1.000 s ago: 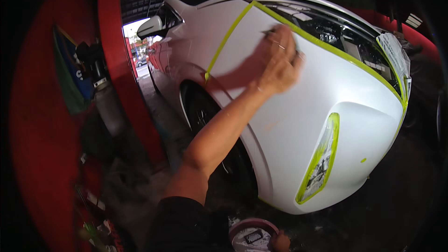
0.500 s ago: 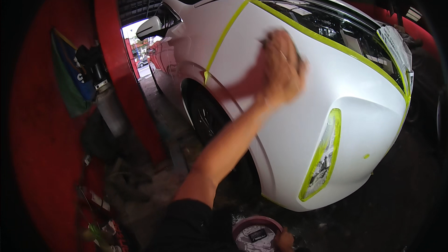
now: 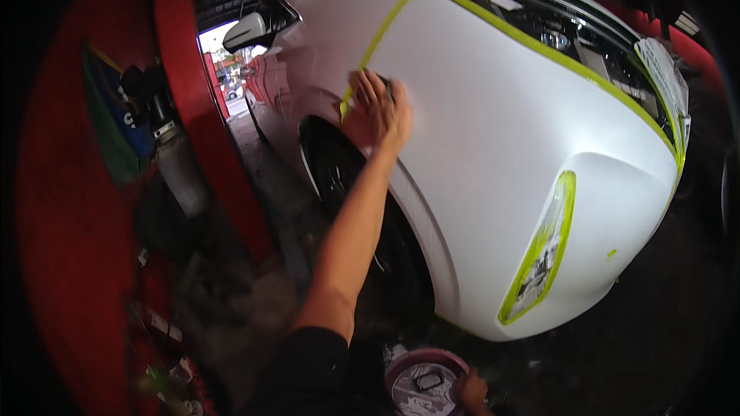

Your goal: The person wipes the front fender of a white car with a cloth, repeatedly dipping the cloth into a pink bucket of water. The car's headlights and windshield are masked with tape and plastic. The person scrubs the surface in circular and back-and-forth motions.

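Observation:
My left hand (image 3: pixel 383 113) presses on the white rear side panel (image 3: pixel 478 115) of a car, by the yellow-green masking tape (image 3: pixel 383 31) above the wheel arch. Its fingers are bent over a dark, flat pad (image 3: pixel 388 91), mostly hidden beneath them. Low in the view, my right hand (image 3: pixel 472 390) grips the rim of a pinkish round basin (image 3: pixel 398 364). Whitish liquid or foam shows inside, with a dark-outlined shape that I cannot make out. Tape also frames the car's lamp (image 3: pixel 539 262) and the window edge.
The dark wheel (image 3: pixel 339 177) sits below my left forearm. A red pillar (image 3: pixel 202 108) stands to the left, next to a grey cylinder (image 3: pixel 182 177) and a hanging flag (image 3: pixel 116 119). Printed masking sheet (image 3: pixel 661 77) covers part of the car at the far right.
My left hand has slid left and slightly down across the panel with the pad, from its middle to the tape line. My right hand stays at the basin rim.

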The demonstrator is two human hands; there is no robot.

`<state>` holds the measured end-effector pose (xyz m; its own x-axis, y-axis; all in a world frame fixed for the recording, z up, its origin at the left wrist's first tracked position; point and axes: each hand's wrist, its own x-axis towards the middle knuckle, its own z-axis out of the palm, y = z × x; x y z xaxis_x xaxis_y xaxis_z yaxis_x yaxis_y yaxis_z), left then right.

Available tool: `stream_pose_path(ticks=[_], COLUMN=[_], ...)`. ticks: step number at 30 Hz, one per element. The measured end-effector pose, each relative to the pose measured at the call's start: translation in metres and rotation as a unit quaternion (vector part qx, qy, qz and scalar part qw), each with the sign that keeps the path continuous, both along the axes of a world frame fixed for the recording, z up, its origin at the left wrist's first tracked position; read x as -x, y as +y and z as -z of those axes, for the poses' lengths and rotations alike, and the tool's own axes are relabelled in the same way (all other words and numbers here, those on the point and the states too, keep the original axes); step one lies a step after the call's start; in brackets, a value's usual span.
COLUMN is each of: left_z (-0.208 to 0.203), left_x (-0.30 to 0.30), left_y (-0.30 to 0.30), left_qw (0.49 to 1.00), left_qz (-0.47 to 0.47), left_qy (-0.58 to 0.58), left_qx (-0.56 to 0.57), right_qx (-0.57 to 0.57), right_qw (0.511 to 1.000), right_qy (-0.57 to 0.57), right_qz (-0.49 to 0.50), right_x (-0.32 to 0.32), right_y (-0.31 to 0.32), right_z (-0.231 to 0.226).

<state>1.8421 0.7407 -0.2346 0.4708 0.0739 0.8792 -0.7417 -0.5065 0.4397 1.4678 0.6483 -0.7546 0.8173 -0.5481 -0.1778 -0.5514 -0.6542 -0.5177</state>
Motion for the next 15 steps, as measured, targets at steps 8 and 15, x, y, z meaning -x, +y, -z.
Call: stream_pose_path(ticks=[8, 15], left_z=[0.115, 0.118], left_x=[0.055, 0.051], left_y=[-0.039, -0.032], left_qw=[0.990, 0.984], left_qz=[-0.007, -0.062], left_qy=[-0.113, -0.138], left_qx=[-0.083, -0.095], right_qx=[0.026, 0.004], right_qw=[1.000, 1.000], right_qy=[-0.001, -0.011], right_qz=[0.010, -0.008], right_x=[0.000, -0.003], right_y=[-0.011, -0.006], right_z=[-0.012, -0.006])
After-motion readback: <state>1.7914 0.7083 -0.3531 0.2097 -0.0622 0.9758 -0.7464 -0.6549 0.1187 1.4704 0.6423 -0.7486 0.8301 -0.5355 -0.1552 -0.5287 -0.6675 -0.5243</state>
